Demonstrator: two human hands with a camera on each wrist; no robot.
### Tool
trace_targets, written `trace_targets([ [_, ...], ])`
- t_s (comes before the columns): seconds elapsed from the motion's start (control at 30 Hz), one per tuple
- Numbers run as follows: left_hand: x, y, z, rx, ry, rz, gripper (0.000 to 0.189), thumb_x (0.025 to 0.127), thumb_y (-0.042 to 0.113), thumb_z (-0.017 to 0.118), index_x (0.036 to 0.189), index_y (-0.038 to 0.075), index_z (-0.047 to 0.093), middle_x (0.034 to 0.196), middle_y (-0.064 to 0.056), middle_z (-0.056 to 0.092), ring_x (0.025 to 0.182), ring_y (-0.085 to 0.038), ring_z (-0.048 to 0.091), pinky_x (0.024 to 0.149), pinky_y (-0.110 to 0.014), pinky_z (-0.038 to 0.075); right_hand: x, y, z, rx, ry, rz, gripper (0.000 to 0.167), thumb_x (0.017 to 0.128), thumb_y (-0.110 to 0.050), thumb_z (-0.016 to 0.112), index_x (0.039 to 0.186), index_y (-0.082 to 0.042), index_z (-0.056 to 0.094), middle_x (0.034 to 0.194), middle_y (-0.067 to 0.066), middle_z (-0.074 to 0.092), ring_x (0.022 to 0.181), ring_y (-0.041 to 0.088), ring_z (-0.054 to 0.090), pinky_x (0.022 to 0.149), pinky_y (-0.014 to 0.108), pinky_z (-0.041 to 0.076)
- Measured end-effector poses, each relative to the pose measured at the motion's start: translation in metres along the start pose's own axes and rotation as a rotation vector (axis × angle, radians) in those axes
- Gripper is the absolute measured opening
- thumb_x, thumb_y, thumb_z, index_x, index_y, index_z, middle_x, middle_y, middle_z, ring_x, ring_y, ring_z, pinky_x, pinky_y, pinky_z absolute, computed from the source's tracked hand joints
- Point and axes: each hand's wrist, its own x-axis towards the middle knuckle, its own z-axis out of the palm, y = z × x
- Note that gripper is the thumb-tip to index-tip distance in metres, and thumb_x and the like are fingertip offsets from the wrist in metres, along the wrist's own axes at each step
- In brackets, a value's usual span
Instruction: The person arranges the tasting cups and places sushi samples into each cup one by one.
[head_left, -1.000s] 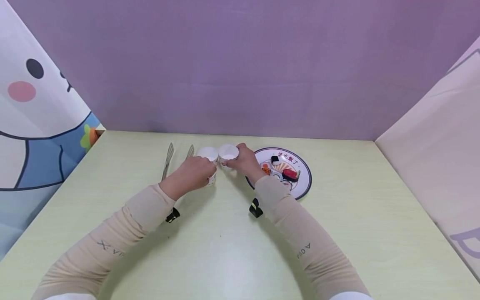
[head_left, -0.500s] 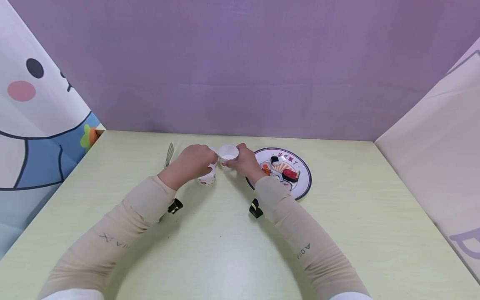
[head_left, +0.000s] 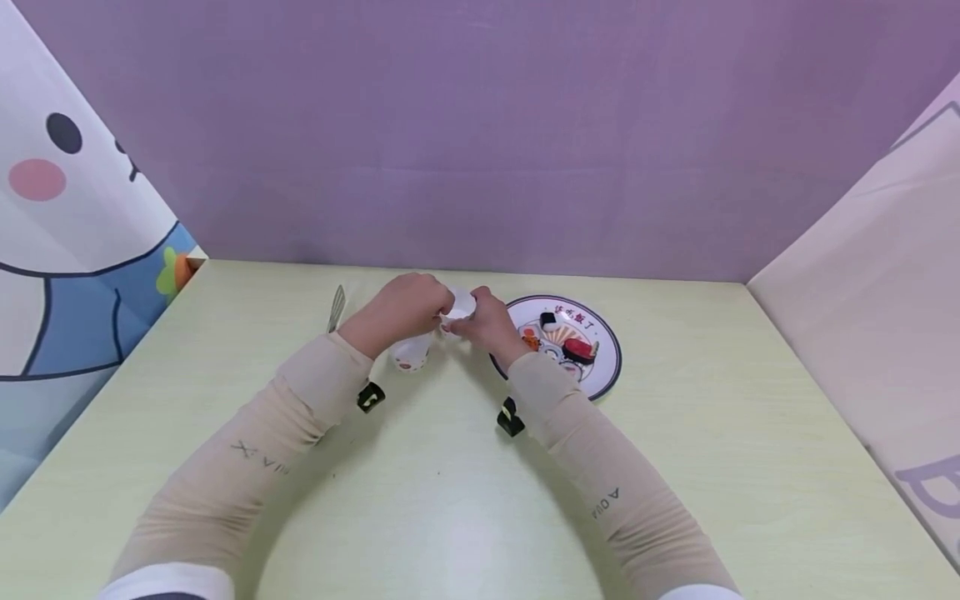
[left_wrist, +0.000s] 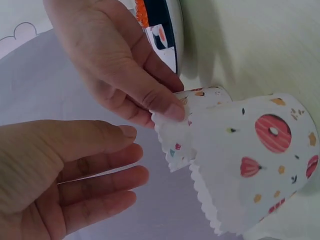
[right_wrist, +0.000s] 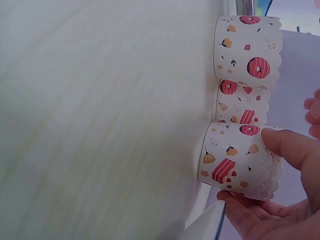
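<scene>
My right hand pinches a white paper baking cup printed with cakes and doughnuts, thumb outside its scalloped rim. That rim looks doubled in the right wrist view, as if cups are nested. Beside it stand two more baking cups, a nearer one and a farther one. My left hand hovers by the rims, fingers fairly straight and touching nothing in the left wrist view. A printed cup stands right of it there. In the head view the left hand partly hides the cups.
A round plate with a dark blue rim lies right of my right hand, bearing sushi-like pieces. A metal utensil lies left, partly under my left forearm. A purple wall closes off the table at the back.
My left hand has come off the left baking cup, moving up and right toward the cup in my right hand. The right hand has stayed in place.
</scene>
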Motion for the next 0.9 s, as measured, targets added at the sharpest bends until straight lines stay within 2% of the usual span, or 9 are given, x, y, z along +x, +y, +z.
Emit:
trace_targets([
  [0.17, 0.008, 0.000, 0.004, -0.022, 0.007, 0.005, 0.010, 0.075, 0.000, 0.072, 0.072, 0.008, 0.067, 0.068, -0.001, 0.062, 0.058, -0.015, 0.047, 0.057, -0.030, 0.043, -0.001, 0.000, -0.002, -0.002, 0.003, -0.012, 0.073, 0.082, -0.024, 0.072, 0.139, -0.001, 0.032, 0.105, 0.013, 0.063, 0.087, 0.021, 0.057, 0.087, 0.038, 0.047],
  [0.37, 0.015, 0.001, 0.006, -0.017, -0.017, -0.013, 0.013, 0.073, 0.001, 0.075, 0.071, 0.008, 0.064, 0.063, 0.000, 0.055, 0.058, -0.014, 0.041, 0.056, -0.029, 0.038, -0.001, -0.001, -0.003, -0.017, 0.012, -0.034, 0.069, 0.083, -0.022, 0.072, 0.136, 0.001, 0.035, 0.110, 0.016, 0.061, 0.087, 0.022, 0.054, 0.084, 0.036, 0.046],
  [0.57, 0.020, 0.005, 0.007, 0.013, -0.050, -0.051, 0.011, 0.073, 0.005, 0.077, 0.075, 0.008, 0.067, 0.067, -0.001, 0.062, 0.059, -0.014, 0.043, 0.057, -0.030, 0.040, 0.000, -0.001, -0.002, -0.050, 0.033, -0.048, 0.065, 0.082, -0.021, 0.072, 0.132, 0.002, 0.039, 0.113, 0.016, 0.060, 0.090, 0.023, 0.053, 0.080, 0.034, 0.045],
  [0.7, 0.023, 0.007, 0.010, 0.015, -0.064, -0.055, 0.012, 0.073, 0.002, 0.076, 0.073, 0.008, 0.065, 0.064, -0.001, 0.059, 0.058, -0.014, 0.040, 0.057, -0.030, 0.038, 0.000, 0.000, -0.002, -0.067, 0.039, -0.055, 0.065, 0.081, -0.023, 0.073, 0.131, 0.002, 0.040, 0.115, 0.016, 0.060, 0.094, 0.025, 0.053, 0.082, 0.035, 0.045],
  [0.9, 0.025, 0.010, 0.012, 0.046, -0.070, -0.077, 0.015, 0.074, -0.002, 0.071, 0.069, 0.009, 0.064, 0.064, -0.001, 0.060, 0.058, -0.015, 0.044, 0.058, -0.031, 0.041, 0.000, -0.001, -0.002, -0.084, 0.045, -0.061, 0.064, 0.080, -0.025, 0.075, 0.129, 0.001, 0.042, 0.115, 0.015, 0.060, 0.097, 0.026, 0.054, 0.084, 0.036, 0.045],
])
